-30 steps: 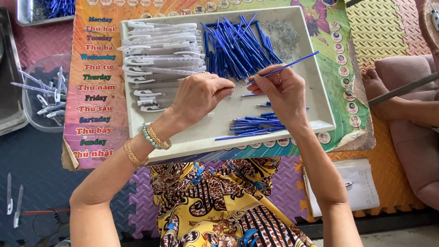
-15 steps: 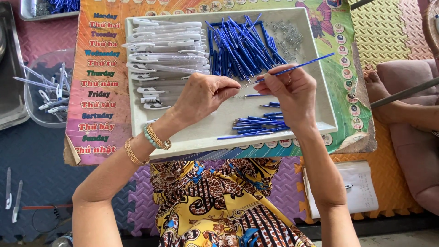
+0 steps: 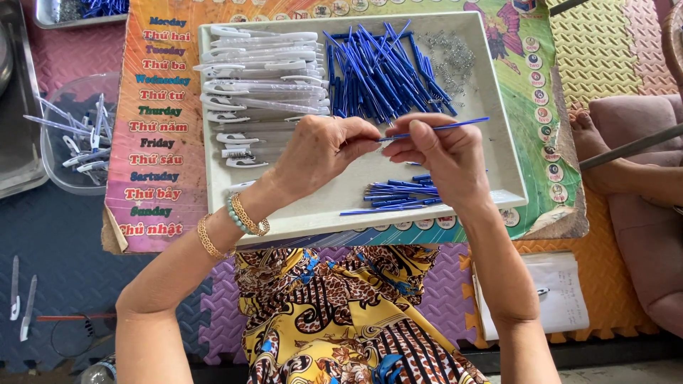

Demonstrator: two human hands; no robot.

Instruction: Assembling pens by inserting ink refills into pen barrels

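Over a white tray (image 3: 498,153), my right hand (image 3: 445,160) pinches a thin blue pen refill (image 3: 455,126) that points to the right. My left hand (image 3: 324,149) meets it fingertip to fingertip at the refill's left end. Whether something small sits between the left fingers I cannot tell. In the tray lie a heap of blue refills (image 3: 380,67) at the back, a row of clear pen barrels with white clips (image 3: 260,78) on the left, small metal springs (image 3: 455,57) at the back right, and a smaller bunch of blue refills (image 3: 398,195) under my right hand.
The tray rests on a colourful printed board (image 3: 153,135) across my lap. A clear plastic tub (image 3: 71,131) with pen parts stands at the left, beside a metal tray (image 3: 18,149). Another person's foot (image 3: 594,139) rests at the right. Paper sheets (image 3: 562,291) lie on foam floor mats.
Both hands have stayed together over the tray. The refill has tilted from a steeper slant to nearly level, and the fingertips have closed up on its left end.
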